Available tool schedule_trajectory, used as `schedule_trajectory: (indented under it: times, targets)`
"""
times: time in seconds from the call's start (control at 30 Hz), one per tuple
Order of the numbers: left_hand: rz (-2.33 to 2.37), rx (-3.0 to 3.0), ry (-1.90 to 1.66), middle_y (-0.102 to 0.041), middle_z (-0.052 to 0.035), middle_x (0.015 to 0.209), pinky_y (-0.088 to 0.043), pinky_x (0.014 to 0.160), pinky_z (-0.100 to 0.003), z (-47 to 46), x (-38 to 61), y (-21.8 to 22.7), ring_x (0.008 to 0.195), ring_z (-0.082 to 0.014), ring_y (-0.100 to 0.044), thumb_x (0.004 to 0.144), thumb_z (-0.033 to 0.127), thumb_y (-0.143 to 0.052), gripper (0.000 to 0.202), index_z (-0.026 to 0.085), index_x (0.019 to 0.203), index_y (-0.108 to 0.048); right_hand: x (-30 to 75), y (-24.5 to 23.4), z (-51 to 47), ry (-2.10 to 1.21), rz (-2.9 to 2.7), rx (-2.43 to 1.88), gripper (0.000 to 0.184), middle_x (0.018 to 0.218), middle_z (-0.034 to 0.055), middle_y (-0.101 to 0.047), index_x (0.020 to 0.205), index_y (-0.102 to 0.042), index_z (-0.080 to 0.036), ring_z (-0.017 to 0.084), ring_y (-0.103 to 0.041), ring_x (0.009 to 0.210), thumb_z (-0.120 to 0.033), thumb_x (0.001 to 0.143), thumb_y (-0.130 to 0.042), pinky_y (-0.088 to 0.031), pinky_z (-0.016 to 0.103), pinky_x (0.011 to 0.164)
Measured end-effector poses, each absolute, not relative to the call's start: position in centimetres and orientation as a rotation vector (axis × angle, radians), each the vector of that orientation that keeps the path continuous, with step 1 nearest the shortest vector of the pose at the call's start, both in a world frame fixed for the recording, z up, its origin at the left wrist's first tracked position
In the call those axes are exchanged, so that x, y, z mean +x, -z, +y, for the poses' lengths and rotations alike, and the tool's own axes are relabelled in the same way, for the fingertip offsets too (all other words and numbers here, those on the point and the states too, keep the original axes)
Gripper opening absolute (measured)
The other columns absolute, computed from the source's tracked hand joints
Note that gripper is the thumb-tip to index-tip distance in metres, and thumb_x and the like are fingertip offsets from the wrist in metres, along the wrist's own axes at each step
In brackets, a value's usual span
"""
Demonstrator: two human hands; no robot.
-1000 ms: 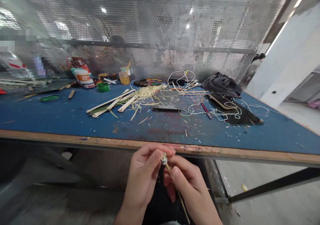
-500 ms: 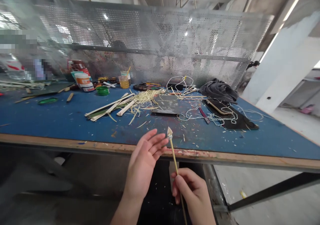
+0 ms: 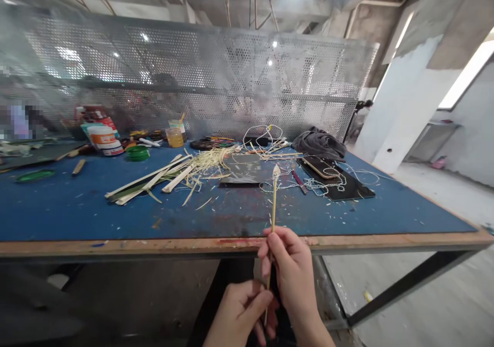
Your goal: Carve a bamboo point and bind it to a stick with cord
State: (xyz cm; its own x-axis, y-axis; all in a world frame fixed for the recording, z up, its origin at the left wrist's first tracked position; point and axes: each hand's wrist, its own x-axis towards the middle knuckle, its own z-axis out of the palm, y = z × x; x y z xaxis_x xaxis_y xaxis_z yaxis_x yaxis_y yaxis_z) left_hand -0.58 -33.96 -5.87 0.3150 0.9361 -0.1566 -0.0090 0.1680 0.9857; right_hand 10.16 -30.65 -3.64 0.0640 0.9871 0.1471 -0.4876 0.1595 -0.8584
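A thin bamboo stick (image 3: 274, 208) with a pale pointed tip, like a small arrow, stands nearly upright in front of me. String seems to be wound just below its tip. My right hand (image 3: 291, 264) pinches the shaft around its middle, at the table's front edge. Lower down, my left hand (image 3: 245, 311) is closed on the stick near its bottom end, beside the right palm. The tip shows against the blue tabletop (image 3: 239, 215), apart from the things lying there.
Bamboo strips (image 3: 148, 182) and shavings lie left of a dark grey sheet (image 3: 247, 171). White cord (image 3: 322, 185), a purple strip (image 3: 299, 182), a black board (image 3: 358, 185) and a grey cloth (image 3: 320, 143) lie right. Paint jars (image 3: 103, 140) stand at left; a perforated metal screen (image 3: 216, 84) rises behind.
My left hand, open beside the tip before, has moved down and closed on the stick's lower end. The right hand and stick have risen, the stick now more upright. The view has shifted right.
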Motion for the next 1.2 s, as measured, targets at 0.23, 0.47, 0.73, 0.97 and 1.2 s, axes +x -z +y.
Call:
schedule_trajectory:
  times: [0.23, 0.47, 0.73, 0.97, 1.2]
  targets:
    - [1.107, 1.174, -0.958, -0.039, 0.0081, 0.044, -0.027, 0.033, -0.015, -34.2, -1.1, 5.8, 0.034, -0.0056, -0.031, 0.079, 0.071, -0.057, 0.055, 0.018, 0.065, -0.054, 13.7, 2.4, -26.0, -1.074, -0.861, -0.800, 0.035, 0.060, 0.0013, -0.068, 0.083, -0.064, -0.014, 0.014, -0.063, 0.044, -0.049, 0.081, -0.069, -0.050, 0.023, 0.044]
    - [1.104, 1.103, -1.047, -0.039, 0.0080, 0.044, -0.026, 0.034, -0.015, -33.9, -1.3, 5.8, 0.035, -0.0053, -0.033, 0.071, 0.078, -0.060, 0.061, 0.017, 0.065, -0.054, 15.5, 2.7, -26.4, -0.881, -0.843, -0.855, 0.030, 0.054, -0.0074, -0.055, 0.086, -0.060, -0.018, 0.005, -0.040, 0.036, -0.049, 0.087, -0.063, -0.032, 0.016, 0.036]
    - [1.092, 1.184, -1.015, -0.047, 0.0057, 0.050, -0.034, 0.039, -0.017, -34.1, -1.1, 5.4, 0.039, -0.0078, -0.041, 0.077, 0.072, -0.060, 0.057, 0.016, 0.086, -0.064, 12.0, 2.6, -29.5, -1.131, -1.203, -0.870, 0.022, 0.051, -0.0045, -0.056, 0.081, -0.070, -0.016, 0.006, -0.042, 0.040, -0.037, 0.086, -0.066, -0.031, 0.017, 0.040]
    - [0.980, 1.143, -1.137, -0.049, 0.0038, 0.062, -0.037, 0.049, -0.020, -34.4, -1.0, 5.2, 0.051, -0.0097, -0.044, 0.085, 0.060, -0.061, 0.043, 0.018, 0.097, -0.061, 11.9, 3.1, -30.0, -1.219, -1.247, -0.836, 0.032, 0.056, -0.0033, -0.058, 0.088, -0.069, -0.016, 0.006, -0.043, 0.040, -0.047, 0.091, -0.059, -0.033, 0.017, 0.040]
    - [0.925, 1.066, -1.038, -0.030, 0.0094, 0.059, -0.012, 0.044, -0.019, -34.3, -1.6, 6.1, 0.049, -0.0071, -0.016, 0.088, 0.060, -0.057, 0.042, 0.021, 0.103, -0.054, 11.8, 3.3, -29.8, -1.207, -1.189, -0.841, 0.038, 0.058, -0.0034, -0.055, 0.077, -0.064, -0.016, 0.007, -0.044, 0.044, -0.052, 0.089, -0.059, -0.035, 0.018, 0.043]
